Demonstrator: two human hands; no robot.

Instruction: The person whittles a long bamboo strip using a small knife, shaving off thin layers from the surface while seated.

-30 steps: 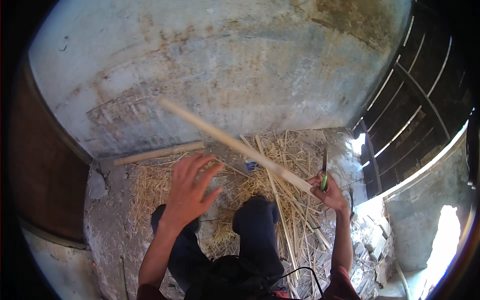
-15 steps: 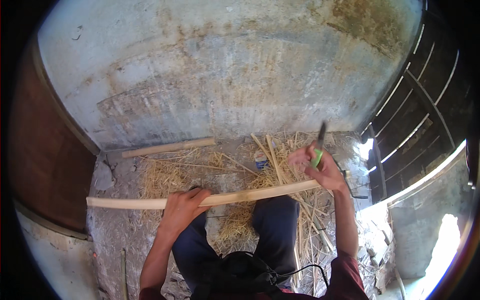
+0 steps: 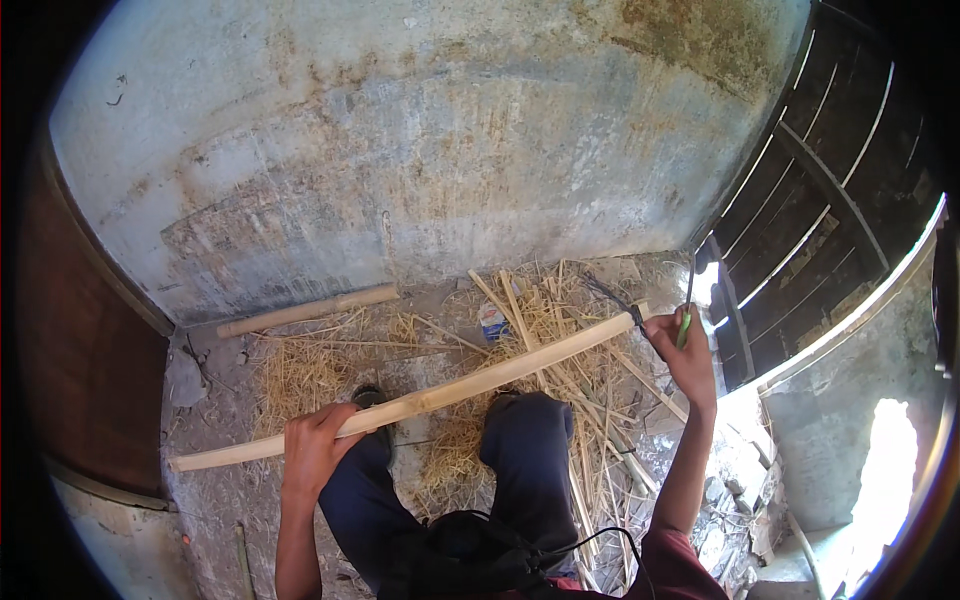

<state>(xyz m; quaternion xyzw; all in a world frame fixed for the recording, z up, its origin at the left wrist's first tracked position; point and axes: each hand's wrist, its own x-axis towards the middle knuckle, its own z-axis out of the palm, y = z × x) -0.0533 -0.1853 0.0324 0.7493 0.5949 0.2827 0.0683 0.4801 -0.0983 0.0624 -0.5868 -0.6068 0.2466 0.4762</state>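
Note:
A long pale bamboo slat (image 3: 480,380) lies slantwise across my knees, its right end raised toward the wall. My left hand (image 3: 318,440) is closed around it, near its left end. My right hand (image 3: 685,350) is beside the right end, its fingers wrapped round a knife (image 3: 685,328) with a green handle and a dark blade pointing up. Between that hand and the slat's tip hangs a dark, cord-like piece (image 3: 634,314); what it is I cannot make out.
Straw-like shavings (image 3: 305,375) and split bamboo strips (image 3: 600,400) litter the floor around my feet. A bamboo pole (image 3: 310,310) lies along the stained wall (image 3: 430,150). A small blue-and-white packet (image 3: 493,322) sits among the shavings. Dark slatted boards (image 3: 810,200) stand at right.
The slat's left end has dropped and its right end has risen. My left hand has moved left and down. My right hand, with the knife, has moved right to the slat's far end.

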